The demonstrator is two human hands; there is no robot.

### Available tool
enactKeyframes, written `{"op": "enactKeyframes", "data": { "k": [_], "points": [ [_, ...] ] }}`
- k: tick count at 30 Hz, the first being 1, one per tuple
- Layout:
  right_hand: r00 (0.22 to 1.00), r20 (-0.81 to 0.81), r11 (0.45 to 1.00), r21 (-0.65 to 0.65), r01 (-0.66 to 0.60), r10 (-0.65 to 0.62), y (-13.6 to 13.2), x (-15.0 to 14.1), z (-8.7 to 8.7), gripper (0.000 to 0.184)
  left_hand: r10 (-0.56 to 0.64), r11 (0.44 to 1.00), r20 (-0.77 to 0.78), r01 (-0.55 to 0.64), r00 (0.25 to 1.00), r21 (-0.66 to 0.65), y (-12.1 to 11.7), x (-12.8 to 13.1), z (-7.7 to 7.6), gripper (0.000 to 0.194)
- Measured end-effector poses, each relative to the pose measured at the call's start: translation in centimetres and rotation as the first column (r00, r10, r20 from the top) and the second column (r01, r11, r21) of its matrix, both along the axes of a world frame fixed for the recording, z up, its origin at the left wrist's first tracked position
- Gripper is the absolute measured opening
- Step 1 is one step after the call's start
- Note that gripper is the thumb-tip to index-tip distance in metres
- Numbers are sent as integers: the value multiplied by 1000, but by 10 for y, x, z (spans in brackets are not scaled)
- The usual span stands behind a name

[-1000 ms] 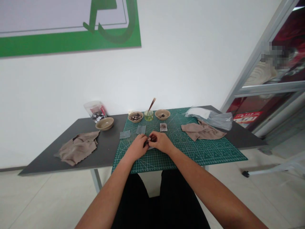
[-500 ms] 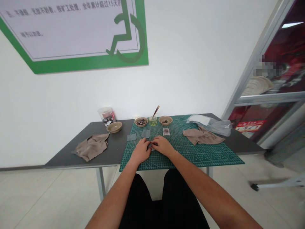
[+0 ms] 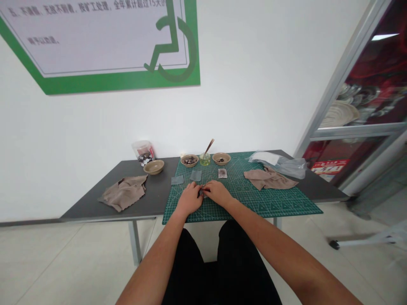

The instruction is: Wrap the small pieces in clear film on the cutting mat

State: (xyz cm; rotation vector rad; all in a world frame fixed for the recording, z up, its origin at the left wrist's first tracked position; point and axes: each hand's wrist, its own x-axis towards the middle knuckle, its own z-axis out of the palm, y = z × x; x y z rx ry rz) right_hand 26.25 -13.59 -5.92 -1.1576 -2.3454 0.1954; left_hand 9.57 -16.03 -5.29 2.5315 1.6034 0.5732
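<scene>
My left hand [image 3: 190,198] and my right hand [image 3: 217,192] meet over the front part of a green cutting mat [image 3: 251,203]. Both have their fingers closed around a small dark piece [image 3: 201,193], mostly hidden by the fingertips; its kind I cannot make out. Just beyond them lie two small greyish squares, a left square [image 3: 177,180] and a middle square [image 3: 196,176]. A pale square with a dark speckled patch [image 3: 222,173] rests further right.
Along the back stand a bowl of dark pieces [image 3: 190,160], a glass with thin sticks [image 3: 205,159] and another bowl [image 3: 221,159]. Left are an extra bowl [image 3: 154,167], a clear tub [image 3: 143,152] and a brown cloth [image 3: 124,192]. Right lie a second cloth [image 3: 270,178] and plastic bag [image 3: 291,166].
The camera view has shifted slightly. Both hands stay together at the same spot on the mat, with only small finger movement around the dark piece.
</scene>
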Motion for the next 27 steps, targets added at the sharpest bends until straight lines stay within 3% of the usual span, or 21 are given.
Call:
{"op": "enactKeyframes", "data": {
  "k": [3, 9, 13, 18, 23, 27],
  "points": [
    [999, 22, 999, -2, -38, 38, -1, 4, -1, 15, -5, 1000, -3, 5, 1000, -9, 1, -1, 0, 35],
    [999, 44, 1000, 25, 17, -18, 1, 3, -1, 14, 9, 1000, 4, -9, 1000, -9, 3, 1, 0, 35],
    [999, 24, 999, 13, -39, 39, 0, 7, -3, 14, 21, 999, 5, -21, 1000, -23, 3, 2, 0, 34],
    [999, 35, 1000, 18, 14, -15, 3, 10, -4, 14, 13, 1000, 2, -13, 1000, -18, 1, 1, 0, 32],
    [995, 7, 995, -6, -103, 103, 4, 12, -5, 15, 13, 999, 13, -12, 1000, -31, 1, 0, 1, 35],
    [998, 36, 999, 6, -54, 53, 12, 12, -3, 14, 6, 1000, 6, -6, 1000, -25, 1, 0, 1, 34]
  ]
}}
